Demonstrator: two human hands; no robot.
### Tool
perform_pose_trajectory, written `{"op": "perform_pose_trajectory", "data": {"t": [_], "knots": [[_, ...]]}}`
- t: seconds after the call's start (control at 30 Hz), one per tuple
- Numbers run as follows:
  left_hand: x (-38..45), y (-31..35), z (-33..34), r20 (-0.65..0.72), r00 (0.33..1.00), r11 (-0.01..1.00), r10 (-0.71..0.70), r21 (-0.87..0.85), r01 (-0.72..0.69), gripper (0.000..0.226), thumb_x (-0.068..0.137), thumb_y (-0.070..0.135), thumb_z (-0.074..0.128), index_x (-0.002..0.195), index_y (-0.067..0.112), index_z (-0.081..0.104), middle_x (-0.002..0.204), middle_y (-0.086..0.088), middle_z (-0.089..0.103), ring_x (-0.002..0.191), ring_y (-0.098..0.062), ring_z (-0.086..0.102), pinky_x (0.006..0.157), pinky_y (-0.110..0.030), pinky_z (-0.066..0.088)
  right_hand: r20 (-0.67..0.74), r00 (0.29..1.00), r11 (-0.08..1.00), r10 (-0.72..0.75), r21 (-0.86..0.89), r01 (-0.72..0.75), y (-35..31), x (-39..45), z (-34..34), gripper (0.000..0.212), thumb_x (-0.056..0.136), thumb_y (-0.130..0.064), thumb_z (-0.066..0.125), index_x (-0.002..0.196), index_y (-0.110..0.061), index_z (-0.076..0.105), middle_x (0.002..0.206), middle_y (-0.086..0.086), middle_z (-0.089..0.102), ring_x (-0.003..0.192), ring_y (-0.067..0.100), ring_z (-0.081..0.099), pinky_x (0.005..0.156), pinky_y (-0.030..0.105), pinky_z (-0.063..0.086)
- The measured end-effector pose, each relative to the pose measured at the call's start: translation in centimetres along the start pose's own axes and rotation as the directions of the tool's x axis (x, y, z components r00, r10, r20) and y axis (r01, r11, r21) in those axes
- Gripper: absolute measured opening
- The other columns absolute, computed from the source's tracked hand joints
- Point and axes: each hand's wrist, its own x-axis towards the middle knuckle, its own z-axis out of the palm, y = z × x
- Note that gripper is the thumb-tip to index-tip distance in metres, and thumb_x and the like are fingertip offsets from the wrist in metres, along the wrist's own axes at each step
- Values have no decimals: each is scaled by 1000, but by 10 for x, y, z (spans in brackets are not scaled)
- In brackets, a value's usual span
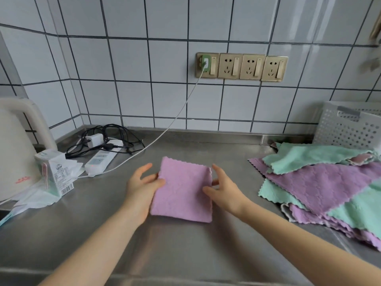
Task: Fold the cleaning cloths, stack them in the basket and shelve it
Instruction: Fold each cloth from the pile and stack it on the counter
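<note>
A pink cloth (182,190), folded into a small rectangle, lies flat on the steel counter (185,250) in front of me. My left hand (142,188) holds its left edge, thumb on top and fingers spread beside and under the edge. My right hand (223,187) holds the right edge the same way, thumb on the cloth and index finger stretched along the side. A loose pile of unfolded teal and purple cloths (321,182) spreads over the counter at the right. Behind that pile stands the grey perforated basket (348,129), against the tiled wall.
A white kettle (18,149) stands at the far left, with a small carton (54,172) and crumpled wrappers beside it. A white power strip (101,159) and tangled black cables (111,137) lie at the back left. A white cable (165,129) runs up to the wall sockets (241,67).
</note>
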Motion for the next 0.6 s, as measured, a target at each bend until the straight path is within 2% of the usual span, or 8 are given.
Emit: {"op": "perform_pose_trajectory", "data": {"t": [0.1, 0.17, 0.23, 0.33, 0.4, 0.47, 0.6], "knots": [[31, 10, -18, -94, 991, 987, 92, 142, -79, 48, 75, -7, 70, 117, 13, 57, 106, -10, 67, 89, -22, 64, 87, -35, 50, -9, 999, 991, 42, 124, -40, -17, 37, 24, 65, 83, -8, 55, 143, -17, 31, 91, 4, 61, 84, 24, 64, 78, 39, 57], [53, 13, -31, -142, 974, 946, 178, 297, -130, 36, 76, -5, 71, 109, 6, 62, 105, -12, 66, 88, -20, 60, 79, -27, 46, 1, 998, 986, 56, 160, -56, -31, 61, 44, 60, 81, -7, 54, 138, -13, 38, 98, 12, 64, 87, 28, 65, 80, 45, 57], [72, 12, -42, -156, 955, 875, 251, 458, -155, 27, 77, -2, 70, 103, 4, 66, 102, -13, 68, 89, -23, 61, 76, -27, 44, -6, 998, 988, 61, 141, -60, -41, 80, 62, 54, 81, -7, 52, 133, -11, 42, 109, 16, 63, 99, 32, 63, 86, 46, 55], [92, 7, -53, -93, 936, 705, 340, 684, -188, 18, 78, 1, 69, 96, 6, 70, 97, -8, 69, 86, -21, 60, 79, -27, 42, -29, 997, 996, 69, 50, -68, -50, 96, 79, 43, 84, -6, 49, 127, -6, 48, 115, 16, 62, 106, 33, 59, 89, 33, 50], [97, 2, -58, -38, 933, 625, 359, 752, -209, 15, 79, 2, 69, 93, 7, 71, 96, -7, 70, 79, -18, 59, 76, -24, 40, -36, 997, 997, 72, -3, -73, -49, 102, 84, 41, 86, -5, 49, 127, -3, 46, 117, 17, 60, 108, 33, 58, 86, 30, 46], [100, -3, -62, -13, 925, 588, 379, 775, -230, 14, 79, 2, 69, 92, 7, 72, 98, -8, 72, 76, -19, 62, 75, -25, 42, -20, 996, 996, 84, 3, -84, -46, 107, 86, 42, 86, -6, 50, 128, -3, 47, 118, 17, 60, 109, 34, 58, 91, 32, 48], [99, -6, -63, 23, 909, 497, 416, 832, -248, 17, 80, -1, 65, 95, 3, 73, 103, -14, 70, 88, -29, 66, 81, -30, 44, 49, 994, 987, 100, 121, -105, -36, 109, 82, 60, 80, -14, 57, 138, -8, 42, 121, 13, 63, 110, 32, 61, 95, 41, 50]]}}
